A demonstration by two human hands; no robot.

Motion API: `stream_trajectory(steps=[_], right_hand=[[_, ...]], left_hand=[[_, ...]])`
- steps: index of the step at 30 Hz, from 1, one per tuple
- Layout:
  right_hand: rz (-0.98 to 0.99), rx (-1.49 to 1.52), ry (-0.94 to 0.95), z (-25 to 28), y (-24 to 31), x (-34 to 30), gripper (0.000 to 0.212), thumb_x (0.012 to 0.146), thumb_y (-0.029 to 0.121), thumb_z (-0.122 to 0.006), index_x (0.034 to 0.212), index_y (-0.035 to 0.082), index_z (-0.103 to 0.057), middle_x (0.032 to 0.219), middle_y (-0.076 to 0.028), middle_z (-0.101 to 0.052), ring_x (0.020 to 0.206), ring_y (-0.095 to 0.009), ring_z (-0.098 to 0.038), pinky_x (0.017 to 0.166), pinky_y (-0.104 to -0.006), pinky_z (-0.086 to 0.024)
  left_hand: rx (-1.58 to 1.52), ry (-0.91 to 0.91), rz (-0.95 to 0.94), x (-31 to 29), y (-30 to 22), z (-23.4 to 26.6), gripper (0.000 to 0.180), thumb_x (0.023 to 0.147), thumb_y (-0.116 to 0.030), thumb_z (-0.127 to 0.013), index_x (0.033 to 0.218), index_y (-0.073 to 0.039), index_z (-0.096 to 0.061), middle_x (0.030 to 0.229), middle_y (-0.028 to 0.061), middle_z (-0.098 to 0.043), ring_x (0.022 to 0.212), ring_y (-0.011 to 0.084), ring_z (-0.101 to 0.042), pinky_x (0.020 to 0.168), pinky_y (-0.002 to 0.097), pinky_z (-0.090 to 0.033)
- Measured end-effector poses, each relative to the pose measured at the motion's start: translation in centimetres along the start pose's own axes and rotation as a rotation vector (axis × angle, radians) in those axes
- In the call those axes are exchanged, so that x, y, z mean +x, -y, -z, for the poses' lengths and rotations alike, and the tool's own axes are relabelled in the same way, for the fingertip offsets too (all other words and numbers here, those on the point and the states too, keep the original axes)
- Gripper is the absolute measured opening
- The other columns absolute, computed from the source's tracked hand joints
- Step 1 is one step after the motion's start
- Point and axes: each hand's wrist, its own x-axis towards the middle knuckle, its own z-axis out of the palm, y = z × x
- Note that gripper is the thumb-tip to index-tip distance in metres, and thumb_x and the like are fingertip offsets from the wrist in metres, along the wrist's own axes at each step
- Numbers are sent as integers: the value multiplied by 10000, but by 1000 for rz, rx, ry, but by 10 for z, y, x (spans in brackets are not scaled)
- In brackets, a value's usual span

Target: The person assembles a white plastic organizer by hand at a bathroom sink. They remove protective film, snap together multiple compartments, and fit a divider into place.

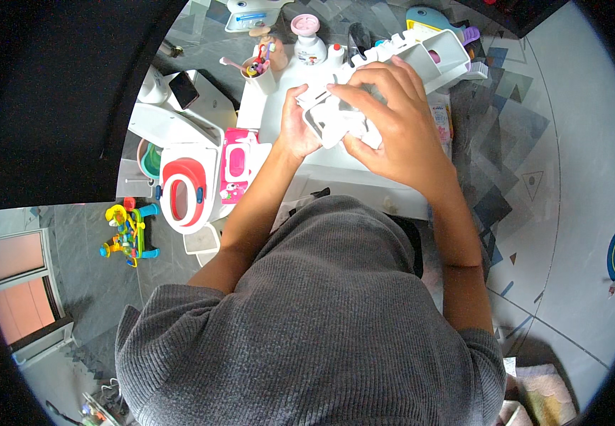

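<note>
My left hand (299, 129) grips the left side of a small white open box (312, 122) with a rounded rim, held above the white washbasin counter. My right hand (405, 128) reaches over the box from the right. Its thumb lies along the near side and the bent fingers along the far side. White contents (335, 128) show inside the box, too bright to make out. Glare also washes out a white slotted part at its far edge.
Beyond my hands stand a pink-topped pump bottle (309, 44), a cup of toothbrushes (259, 74) and a long white tray (435, 60). To the left are a pink wipes pack (237, 162), a toilet with a red child seat (185, 170), a phone (184, 90) and a colourful toy (131, 231).
</note>
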Motion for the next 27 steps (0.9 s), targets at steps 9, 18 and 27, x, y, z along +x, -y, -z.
stream_trajectory(steps=[9,18,27], right_hand=[[-103,87,-74,-8,-13,-12,234,660,108,-690,884,79,-625,1043,-76,-518,1023,-290,-483,944,-445,-353],[-6,178,-105,-9,-20,-12,194,685,65,-644,879,64,-651,1035,-95,-552,986,-287,-510,878,-403,-393],[-233,258,-376,-37,7,-89,146,655,75,-674,752,48,-567,713,-78,-552,614,-253,-535,558,-351,-433]], left_hand=[[-111,263,47,-1,4,17,675,751,-362,-519,1321,-27,-387,1279,165,-487,1161,330,-485,982,487,-375],[-148,177,61,-3,14,8,637,796,-403,-568,1314,-75,-394,1228,186,-511,1157,351,-487,1015,519,-350],[161,-20,-71,10,12,24,797,799,32,-543,1402,-371,-212,1195,43,-497,1061,228,-535,867,467,-458]])
